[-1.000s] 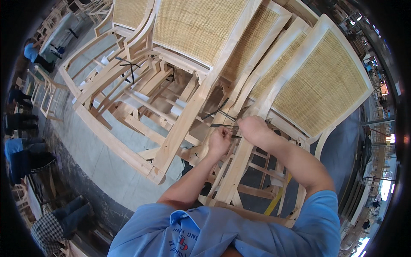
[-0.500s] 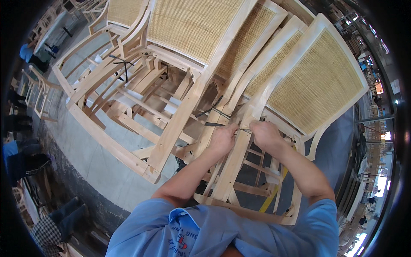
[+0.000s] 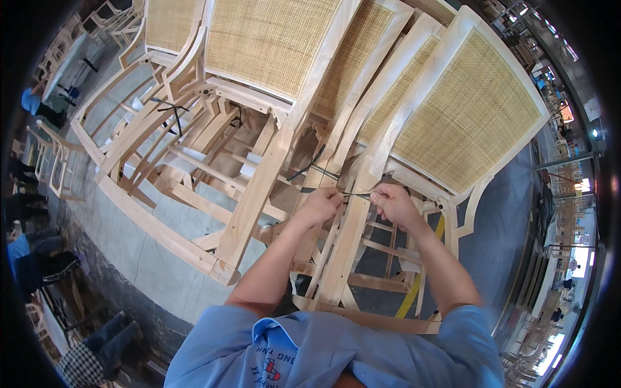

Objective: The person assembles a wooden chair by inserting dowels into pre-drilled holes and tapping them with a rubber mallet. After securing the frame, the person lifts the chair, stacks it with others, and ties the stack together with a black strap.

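Pale wooden chair frames with woven cane backs (image 3: 469,113) stand packed close together in front of me. A thin black strap (image 3: 354,194) runs taut across the top of a wooden rail (image 3: 352,223). My left hand (image 3: 321,205) pinches the strap on the rail's left side. My right hand (image 3: 396,205) pinches it on the other side, with thumb and forefinger together. Just left of my hands, another black tie (image 3: 315,171) is knotted round the neighbouring rails. A further black tie (image 3: 173,111) binds the frames at the left.
Grey floor (image 3: 155,258) shows beneath the frames, with a yellow line (image 3: 414,292) on the right. More chair frames (image 3: 61,161) stand at far left. People, one in a checked shirt (image 3: 81,367), are along the left rim. Racks (image 3: 563,213) line the right side.
The whole view has shifted slightly. My hands still hold the strap, and more of it shows between them; the right hand has turned so its thumb and forefinger are visible.
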`<state>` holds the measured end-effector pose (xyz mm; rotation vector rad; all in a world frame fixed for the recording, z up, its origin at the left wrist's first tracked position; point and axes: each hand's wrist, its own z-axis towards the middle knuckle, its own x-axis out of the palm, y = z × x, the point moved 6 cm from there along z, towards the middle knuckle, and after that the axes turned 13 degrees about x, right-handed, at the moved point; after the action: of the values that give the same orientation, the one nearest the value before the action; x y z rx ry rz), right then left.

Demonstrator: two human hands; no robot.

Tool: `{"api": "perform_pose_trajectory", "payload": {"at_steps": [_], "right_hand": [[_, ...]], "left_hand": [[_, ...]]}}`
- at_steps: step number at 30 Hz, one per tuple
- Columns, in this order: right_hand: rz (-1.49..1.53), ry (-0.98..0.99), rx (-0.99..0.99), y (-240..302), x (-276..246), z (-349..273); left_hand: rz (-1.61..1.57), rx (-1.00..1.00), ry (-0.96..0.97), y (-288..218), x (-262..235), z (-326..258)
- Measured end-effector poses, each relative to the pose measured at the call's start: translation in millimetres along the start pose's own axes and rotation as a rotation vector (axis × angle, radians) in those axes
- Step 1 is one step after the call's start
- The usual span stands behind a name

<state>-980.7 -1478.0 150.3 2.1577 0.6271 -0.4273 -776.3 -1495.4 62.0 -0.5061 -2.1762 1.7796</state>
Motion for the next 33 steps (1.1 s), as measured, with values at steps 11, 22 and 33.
{"api": "perform_pose_trajectory", "payload": {"at_steps": [11,22,33], "right_hand": [[1.096,-0.018,-0.03,-12,63,4],[1.64,0.004,0.239,-59,60,13],[1.533,0.09,0.234,-57,51,19]], "left_hand": [[-1.395,-0.261,-0.063,18,50,38],[-1.173,-0.561,-0.117,34,27,44],[-1.121,-0.484,-0.151,30,24,37]]}}
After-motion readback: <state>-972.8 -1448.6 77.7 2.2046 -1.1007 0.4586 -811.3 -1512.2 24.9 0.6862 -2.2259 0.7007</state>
